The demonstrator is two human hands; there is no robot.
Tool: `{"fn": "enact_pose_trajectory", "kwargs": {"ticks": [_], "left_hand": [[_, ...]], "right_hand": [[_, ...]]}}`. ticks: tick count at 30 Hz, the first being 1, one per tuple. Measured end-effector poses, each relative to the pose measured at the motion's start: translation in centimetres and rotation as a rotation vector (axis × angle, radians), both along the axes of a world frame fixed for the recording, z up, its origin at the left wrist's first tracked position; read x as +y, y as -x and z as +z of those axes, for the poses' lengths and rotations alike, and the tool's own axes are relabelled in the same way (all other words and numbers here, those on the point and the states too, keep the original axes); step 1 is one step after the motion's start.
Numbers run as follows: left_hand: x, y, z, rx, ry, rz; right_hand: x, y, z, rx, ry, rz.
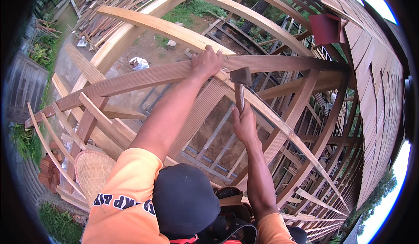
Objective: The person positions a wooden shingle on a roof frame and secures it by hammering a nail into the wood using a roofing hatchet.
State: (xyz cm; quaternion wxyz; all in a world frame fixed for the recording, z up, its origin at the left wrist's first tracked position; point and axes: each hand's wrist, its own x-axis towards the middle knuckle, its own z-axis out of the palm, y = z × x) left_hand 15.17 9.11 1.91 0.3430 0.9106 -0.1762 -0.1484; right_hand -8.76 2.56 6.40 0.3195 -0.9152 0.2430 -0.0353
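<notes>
My right hand (pixel 245 121) grips the wooden handle of a hammer (pixel 240 76), whose dark, blocky head is raised close to the timber joint. Just left of it, my left hand (pixel 207 63) is curled over a long brown wooden beam (pixel 150 76) that crosses the view. The tips of its fingers are hidden on the far side. A pale rafter (pixel 161 25) meets the beam beside that hand. From the same joint, a narrow light batten (pixel 279 122) slopes down to the right. Whether a nail sits at the joint I cannot tell.
Wooden roof shingles (pixel 377 95) cover the right side, with a dark red ridge piece (pixel 325 28) at their top. Open framing shows the ground far below. A lumber pile (pixel 107 15) and a white sack (pixel 139 63) lie there. A woven hat (pixel 92 172) is at lower left.
</notes>
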Motion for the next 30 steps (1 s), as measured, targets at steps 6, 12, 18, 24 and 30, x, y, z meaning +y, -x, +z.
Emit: {"fn": "enact_pose_trajectory", "kwargs": {"ticks": [6, 12, 18, 24, 30], "left_hand": [[1.2, -0.6, -0.9, -0.044, -0.044, 0.031], [1.2, -0.5, -0.8, -0.024, -0.038, 0.022], [-0.1, -1.4, 0.2, -0.053, -0.003, 0.011], [0.8, -0.2, -1.1, -0.048, -0.024, 0.052], [-0.2, 0.1, -0.5, -0.025, -0.006, 0.019]], "right_hand": [[2.1, -0.2, 8.9, -0.436, -0.198, -0.01], [3.8, -0.8, 13.2, -1.49, -0.214, 0.182], [0.4, 0.6, 1.3, -0.142, -0.046, 0.007], [2.2, -0.7, 12.2, -1.097, -0.217, 0.106], [0.9, 1.6, 3.0, -1.043, -0.297, 0.106]]}}
